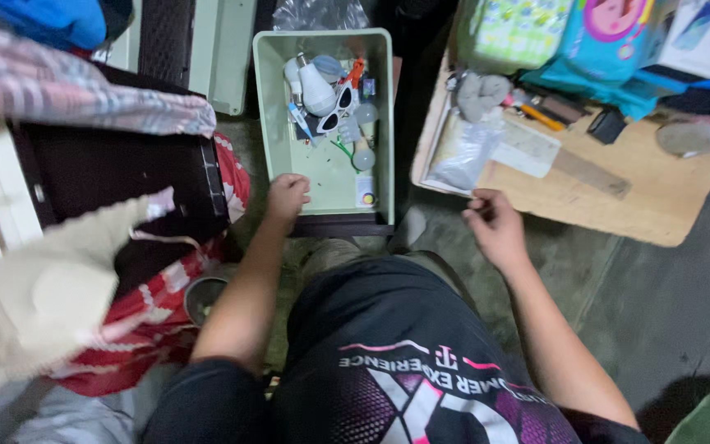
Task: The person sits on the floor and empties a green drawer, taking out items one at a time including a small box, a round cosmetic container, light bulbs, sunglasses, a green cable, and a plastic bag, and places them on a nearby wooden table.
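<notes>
A pale green plastic tray lies on the floor ahead of me, holding white light bulbs, white-framed sunglasses and several small bits. My left hand rests curled on the tray's near left corner, gripping its rim. My right hand hovers by the near edge of a low wooden board, fingers curled with a thin small item pinched at the fingertips; what it is I cannot tell. A clear plastic bag lies on the board just beyond that hand.
The board carries a grey soft toy, a flat white box, an orange pen, a dark small case and colourful packages at the back. Left: a dark case, checked cloth, beige fabric, red patterned cloth.
</notes>
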